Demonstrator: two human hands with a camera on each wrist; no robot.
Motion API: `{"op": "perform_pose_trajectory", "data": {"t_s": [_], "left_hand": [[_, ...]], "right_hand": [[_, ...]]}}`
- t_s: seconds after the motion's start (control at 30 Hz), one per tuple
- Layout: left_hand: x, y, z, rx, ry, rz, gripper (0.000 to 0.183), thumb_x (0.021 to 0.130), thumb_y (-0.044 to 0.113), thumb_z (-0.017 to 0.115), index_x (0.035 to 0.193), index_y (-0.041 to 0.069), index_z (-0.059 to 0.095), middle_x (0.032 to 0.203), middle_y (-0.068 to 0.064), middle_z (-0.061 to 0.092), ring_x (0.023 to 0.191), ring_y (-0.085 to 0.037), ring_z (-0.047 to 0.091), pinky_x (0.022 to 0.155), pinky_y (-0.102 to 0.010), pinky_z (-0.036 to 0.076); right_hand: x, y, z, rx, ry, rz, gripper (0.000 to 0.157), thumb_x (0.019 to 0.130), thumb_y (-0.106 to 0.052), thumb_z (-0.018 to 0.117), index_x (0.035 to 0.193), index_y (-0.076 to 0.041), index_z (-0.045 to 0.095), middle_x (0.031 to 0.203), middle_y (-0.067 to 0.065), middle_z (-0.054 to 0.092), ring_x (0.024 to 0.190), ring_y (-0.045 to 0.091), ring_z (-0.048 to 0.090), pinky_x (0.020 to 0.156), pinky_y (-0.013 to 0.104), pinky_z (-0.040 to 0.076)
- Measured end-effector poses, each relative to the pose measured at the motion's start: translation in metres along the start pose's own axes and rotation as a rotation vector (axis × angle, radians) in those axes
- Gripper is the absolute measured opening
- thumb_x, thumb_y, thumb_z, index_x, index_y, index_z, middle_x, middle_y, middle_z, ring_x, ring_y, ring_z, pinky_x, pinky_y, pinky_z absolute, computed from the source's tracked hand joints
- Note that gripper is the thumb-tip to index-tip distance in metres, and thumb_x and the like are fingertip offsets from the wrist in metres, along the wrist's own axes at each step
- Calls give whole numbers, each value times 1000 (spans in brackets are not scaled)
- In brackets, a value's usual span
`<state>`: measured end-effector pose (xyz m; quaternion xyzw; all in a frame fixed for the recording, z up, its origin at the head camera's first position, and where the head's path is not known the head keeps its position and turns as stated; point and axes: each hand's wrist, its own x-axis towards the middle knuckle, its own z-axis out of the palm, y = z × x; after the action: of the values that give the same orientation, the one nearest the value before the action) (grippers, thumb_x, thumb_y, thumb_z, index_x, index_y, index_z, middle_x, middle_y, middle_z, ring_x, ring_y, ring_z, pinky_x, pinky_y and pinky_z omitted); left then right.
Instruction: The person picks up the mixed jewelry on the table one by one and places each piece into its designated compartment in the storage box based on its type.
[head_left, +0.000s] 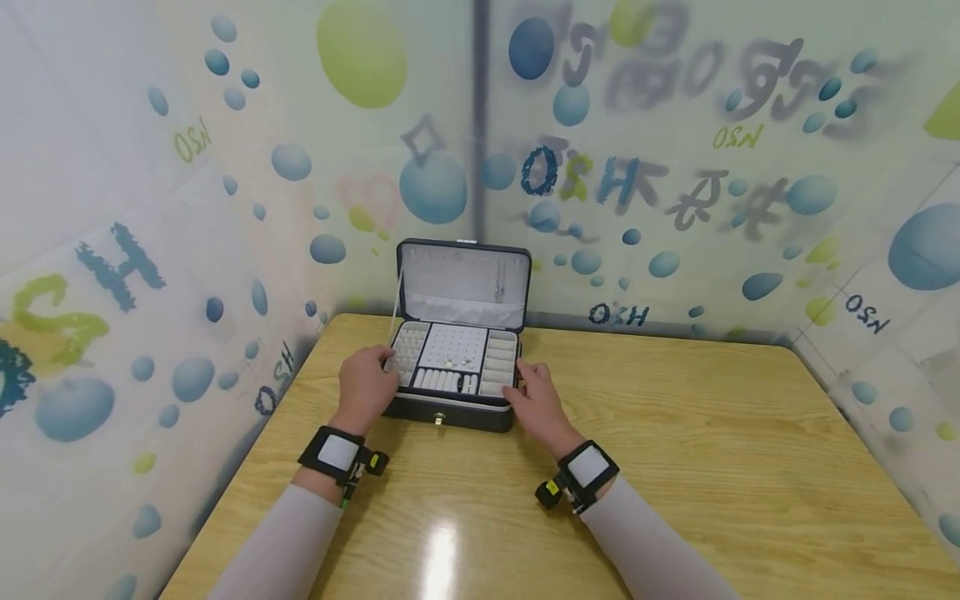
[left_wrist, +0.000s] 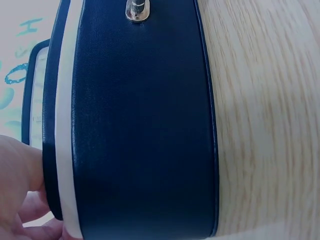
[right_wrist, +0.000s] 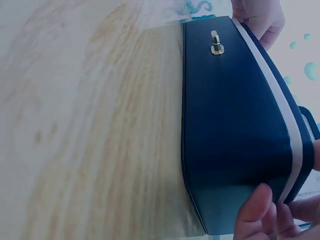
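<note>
A dark navy jewelry box (head_left: 450, 412) stands with its lid (head_left: 465, 273) raised, a brass clasp (head_left: 439, 419) on its front. Its upper tray (head_left: 453, 340) has light-lined compartments, a dotted panel with small earrings, and ring rolls. My left hand (head_left: 366, 383) grips the tray's left edge, thumb over the dark rim in the left wrist view. At the opposite edge my right hand (head_left: 538, 407) pinches the tray near its front corner. In the right wrist view, the right fingers (right_wrist: 256, 202) curl beside the white band (right_wrist: 275, 90) below the tray.
A thin chain (head_left: 499, 282) hangs inside the lid, and a pale strap (head_left: 396, 304) runs from lid to box on the left. The wooden table (head_left: 675, 433) extends right and forward. Patterned curtains (head_left: 637, 167) stand behind and at the sides.
</note>
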<state>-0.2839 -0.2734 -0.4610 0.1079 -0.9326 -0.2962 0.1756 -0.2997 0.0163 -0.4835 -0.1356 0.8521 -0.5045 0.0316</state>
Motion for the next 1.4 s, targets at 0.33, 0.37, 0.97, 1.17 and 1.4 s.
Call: {"op": "perform_pose_trajectory", "data": {"t_s": [0.33,0.37,0.97,1.17,1.4], "left_hand": [[2,3,-1,0,-8,-1,36,91,2,65,125,-4,74,125,-25,75,120,-41,70,101,-56,56],[2,3,-1,0,-9,-2,36,91,2,65,125,-4,74,125,-25,75,120,-41,70,101,-56,56],[1,5,-3,40,20,27,31,90,4,68,119,-4,76,117,-24,78,111,-42,74,93,-55,58],[0,4,-3,80,53,75,27,88,3,70,113,-5,78,112,-24,79,105,-41,76,88,-55,59],[-2,3,-2,162,48,124,23,86,0,70,107,-3,80,108,-22,80,98,-38,77,82,-52,60]], "right_hand": [[-1,-2,1,-38,32,-13,65,107,-18,55,163,3,32,123,15,43,92,20,45,79,31,40],[-1,-1,1,-39,32,-17,65,106,-17,55,163,3,32,122,15,43,92,21,45,79,32,40],[1,3,2,-58,35,-44,66,102,-14,55,163,2,34,130,17,44,87,20,46,77,31,41],[0,2,3,-58,37,-46,66,102,-13,55,162,3,36,128,18,44,87,20,45,77,32,40],[2,6,6,-67,47,-46,65,101,-14,56,161,3,38,132,18,46,88,19,47,78,31,41]]}}
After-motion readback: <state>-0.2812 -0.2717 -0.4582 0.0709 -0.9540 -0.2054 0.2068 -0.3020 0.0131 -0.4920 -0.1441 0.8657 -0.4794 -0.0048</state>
